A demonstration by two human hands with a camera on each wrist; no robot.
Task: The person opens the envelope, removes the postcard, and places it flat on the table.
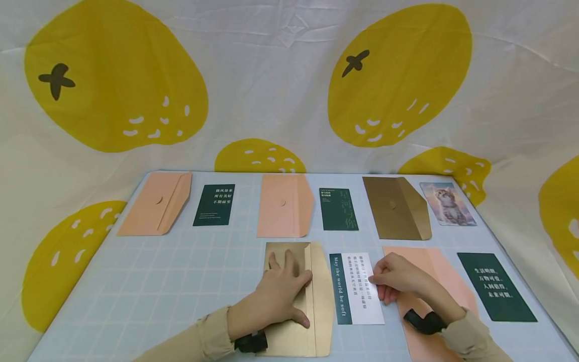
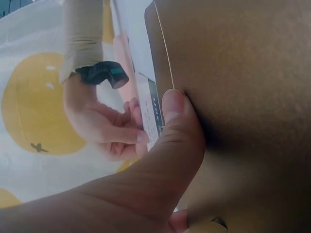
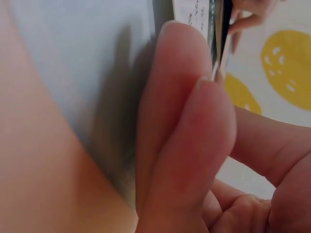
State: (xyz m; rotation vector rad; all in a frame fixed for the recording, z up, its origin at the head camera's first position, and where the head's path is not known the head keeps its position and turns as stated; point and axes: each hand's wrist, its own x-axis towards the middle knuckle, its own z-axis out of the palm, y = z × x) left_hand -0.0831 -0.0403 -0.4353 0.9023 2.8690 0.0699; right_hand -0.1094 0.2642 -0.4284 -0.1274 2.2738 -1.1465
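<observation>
My left hand [image 1: 273,296] lies with spread fingers on a gold envelope [image 1: 322,296] whose flap is unfolded to the right. In the left wrist view, the thumb [image 2: 180,126] presses beside the flap crease. To the right of this envelope is a white card [image 1: 364,306] with a dark green strip and printed text. My right hand [image 1: 400,276] pinches the card's right edge between thumb and fingers; in the right wrist view, two fingertips [image 3: 182,53] overlap the printed face. Under the right forearm lies a pink envelope [image 1: 443,266], partly hidden.
Along the back lie a left pink envelope [image 1: 149,201], a green card [image 1: 214,206], a middle pink envelope [image 1: 278,206], another green card [image 1: 339,208], a brown-gold envelope [image 1: 384,216] and a kitten card [image 1: 448,203]. A third green card [image 1: 495,286] is at right. Patterned cloth [image 1: 280,75] hangs behind.
</observation>
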